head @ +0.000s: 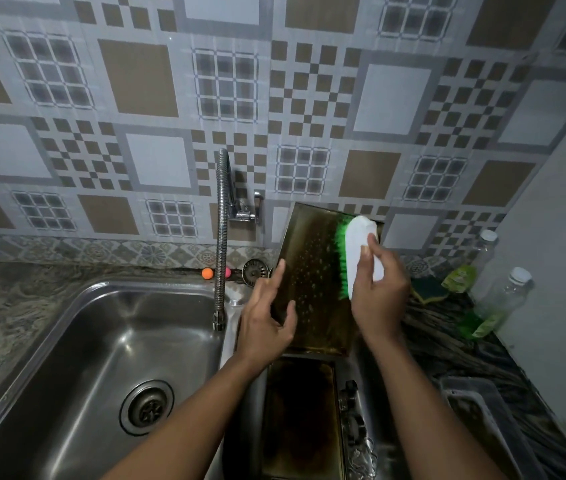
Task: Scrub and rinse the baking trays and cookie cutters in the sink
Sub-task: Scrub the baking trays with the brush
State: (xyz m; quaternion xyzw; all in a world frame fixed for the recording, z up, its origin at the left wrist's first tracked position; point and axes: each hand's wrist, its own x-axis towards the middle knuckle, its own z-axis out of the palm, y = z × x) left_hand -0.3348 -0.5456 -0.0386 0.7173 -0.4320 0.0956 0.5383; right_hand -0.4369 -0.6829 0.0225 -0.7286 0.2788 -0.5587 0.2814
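A dark, stained baking tray point(312, 271) stands tilted upright against the tiled wall, right of the sink. My left hand point(267, 317) holds its left edge, thumb on the tray's face and index finger stretched up along the edge. My right hand point(378, 292) grips a white scrub brush point(361, 251) whose green bristles press on the tray's upper right part. A second stained tray point(299, 420) lies flat below on the drainboard. Metal cookie cutters point(357, 438) lie just right of it.
The steel sink basin point(108, 358) with its drain is at the left, under a flexible faucet point(221, 237). Two plastic bottles point(499, 303) and a green soap pouch point(460, 277) stand at the right wall. A dark tray point(482, 417) sits on the right counter.
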